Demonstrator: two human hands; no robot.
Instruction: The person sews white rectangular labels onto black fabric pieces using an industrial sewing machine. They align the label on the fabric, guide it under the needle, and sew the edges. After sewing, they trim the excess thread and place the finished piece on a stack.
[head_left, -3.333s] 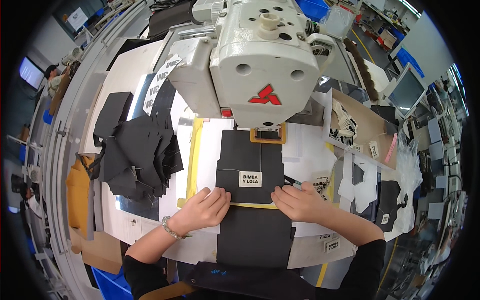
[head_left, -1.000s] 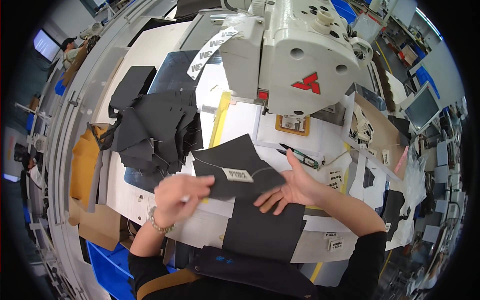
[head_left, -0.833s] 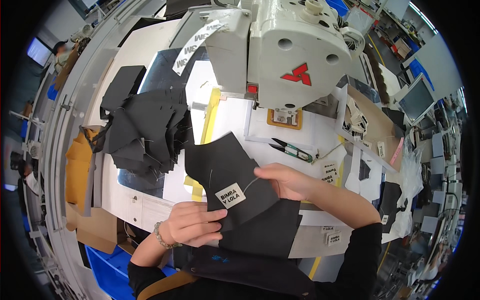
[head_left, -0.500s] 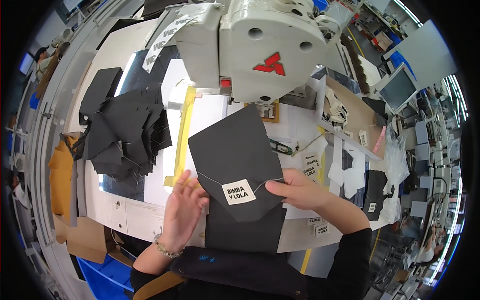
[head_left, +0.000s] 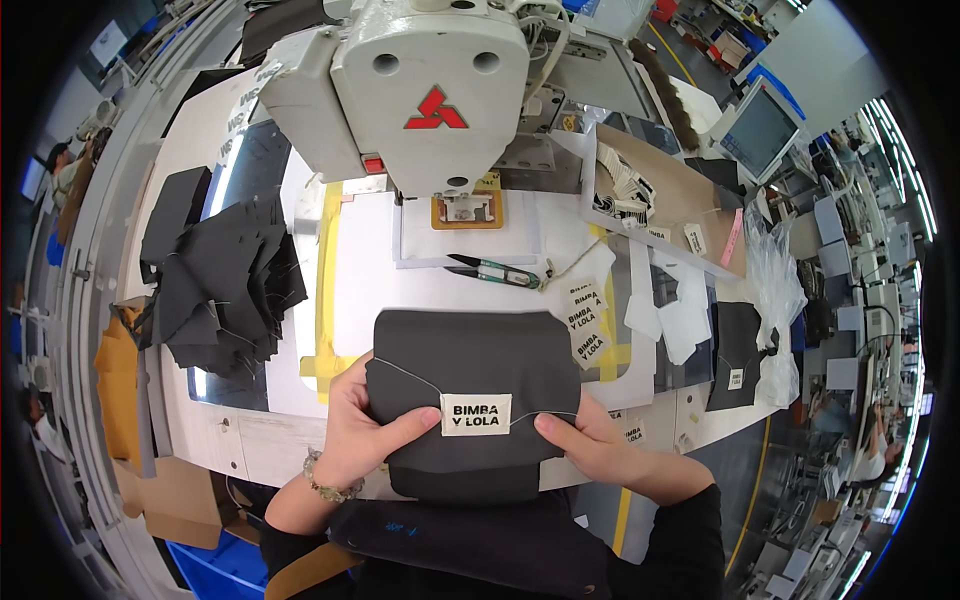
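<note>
Between my two hands is a dark grey fabric piece (head_left: 480, 350), held near the table's front edge. A cream label (head_left: 476, 414) with dark print sits on its front, and a loose thread runs out from each side of the label. My left hand (head_left: 365, 425) grips the left edge, its thumb on the front by the label. On the right edge my right hand (head_left: 590, 435) does the same, thumb over the thread; the other fingers of both hands are mostly behind the fabric. Beyond the fabric lie thread snips (head_left: 495, 270) with dark blades.
A white sewing machine (head_left: 430, 90) stands at the back, its clamp frame (head_left: 467, 212) below the head. Dark fabric pieces (head_left: 225, 285) are piled at left. Loose cream labels (head_left: 583, 320) lie to the right, near a cardboard tray (head_left: 665, 185) holding more labels and a plastic bag (head_left: 778, 310).
The fabric piece has come down toward me and turned from tilted to level. My left hand, previously open beside it, now grips its left edge. The view has shifted to the right.
</note>
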